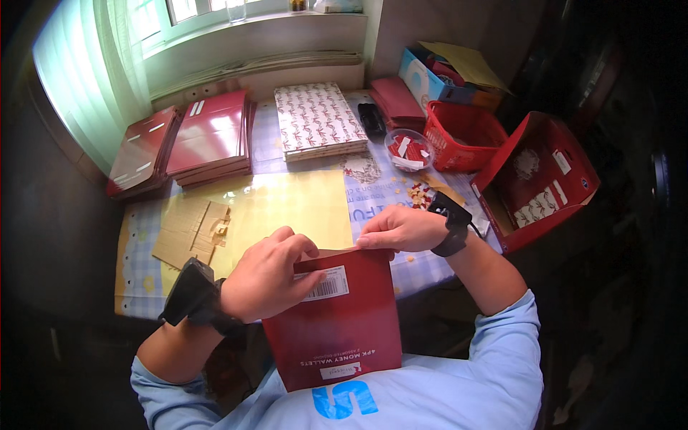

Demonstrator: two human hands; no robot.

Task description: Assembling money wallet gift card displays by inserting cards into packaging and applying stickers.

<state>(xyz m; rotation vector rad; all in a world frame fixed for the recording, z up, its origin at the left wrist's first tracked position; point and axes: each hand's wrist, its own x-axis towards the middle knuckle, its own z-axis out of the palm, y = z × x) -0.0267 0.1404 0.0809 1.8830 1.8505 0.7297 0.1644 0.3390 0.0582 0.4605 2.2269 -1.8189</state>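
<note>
A dark red cardboard carton with a white barcode label near its upper edge leans against my body, its lower end in my lap. My left hand grips the upper left edge, thumb on the label and fingers curled toward the edge. At the upper right corner, my right hand pinches the edge between thumb and fingers. What lies inside the carton is hidden. Both wrists wear black devices. Just beyond the hands lies a yellow sheet on the checked tablecloth.
Red flat cartons stand in stacks at the far left, beside a patterned stack. A brown cardboard piece lies left. Rightward are a tub of scraps, a red basket, an opened red box and a blue box.
</note>
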